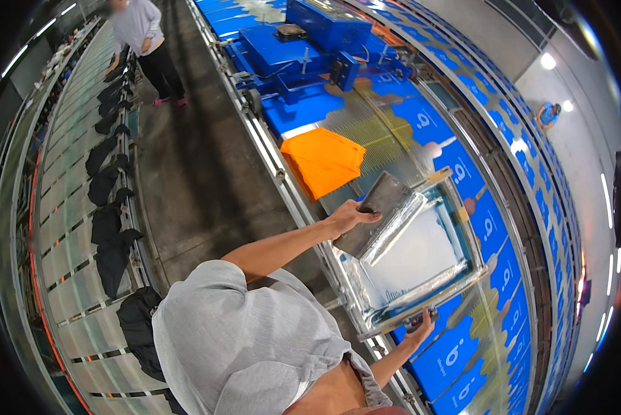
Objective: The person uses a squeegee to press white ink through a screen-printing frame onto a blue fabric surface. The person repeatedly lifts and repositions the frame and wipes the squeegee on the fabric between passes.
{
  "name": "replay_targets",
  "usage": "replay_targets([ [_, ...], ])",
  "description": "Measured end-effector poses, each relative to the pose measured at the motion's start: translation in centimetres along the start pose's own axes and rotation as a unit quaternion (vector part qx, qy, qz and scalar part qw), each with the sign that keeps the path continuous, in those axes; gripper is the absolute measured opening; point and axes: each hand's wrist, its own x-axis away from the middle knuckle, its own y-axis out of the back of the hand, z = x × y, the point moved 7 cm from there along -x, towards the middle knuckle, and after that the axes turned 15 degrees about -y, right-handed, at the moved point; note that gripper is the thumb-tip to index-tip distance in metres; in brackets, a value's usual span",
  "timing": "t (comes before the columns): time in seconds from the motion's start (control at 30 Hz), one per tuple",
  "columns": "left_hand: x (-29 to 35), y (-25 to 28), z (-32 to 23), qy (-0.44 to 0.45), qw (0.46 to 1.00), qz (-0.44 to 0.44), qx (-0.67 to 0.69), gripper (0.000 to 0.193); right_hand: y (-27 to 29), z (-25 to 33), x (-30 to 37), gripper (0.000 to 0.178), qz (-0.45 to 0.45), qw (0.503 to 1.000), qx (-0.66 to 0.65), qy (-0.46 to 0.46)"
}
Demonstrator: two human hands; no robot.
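My left hand [350, 217] grips a wide, dark grey squeegee [383, 207] by its near side, tilted over a screen printing frame [477, 242]. The squeegee's lower edge looks shiny and silvery. White ink [421, 256] covers much of the mesh inside the frame, with a thicker smeared band along its near-right side. At the frame's lower edge, the fingers of my right hand [421, 329] are closed around a small dark handle [414, 321]. The frame lies on the long printing table, over blue printed panels [455, 353].
An orange cloth [324, 162] lies on the table's near edge, beyond the frame. Farther along stands a blue wheeled machine [303, 52] on the metal rail [276, 166]. Dark garments [113, 235] hang along the left table. One person [141, 34] stands in the aisle, another [549, 116] far right.
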Motion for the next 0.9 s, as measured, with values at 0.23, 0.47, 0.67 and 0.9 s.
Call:
replay_targets([
  [0.23, 5.6, 8.2, -1.3, 0.064, 0.990, -0.062, 0.109, 0.053, -4.5, -0.5, 4.3, 0.030, 0.032, 0.997, 0.055, 0.049],
  [0.47, 13.9, 23.0, -3.6, 0.019, 0.985, -0.130, 0.111, 0.040, -16.2, -3.7, 7.0, 0.034, 0.148, 0.984, 0.104, 0.006],
  [0.67, 23.5, 34.2, -8.1, 0.031, 0.929, -0.285, 0.232, 0.035, -35.3, -4.1, 14.4, 0.034, 0.319, 0.938, 0.128, -0.040],
  [0.9, 30.4, 44.1, -8.0, -0.066, 0.889, -0.397, 0.218, 0.052, -52.3, -7.1, 16.4, 0.028, 0.424, 0.875, 0.227, -0.059],
])
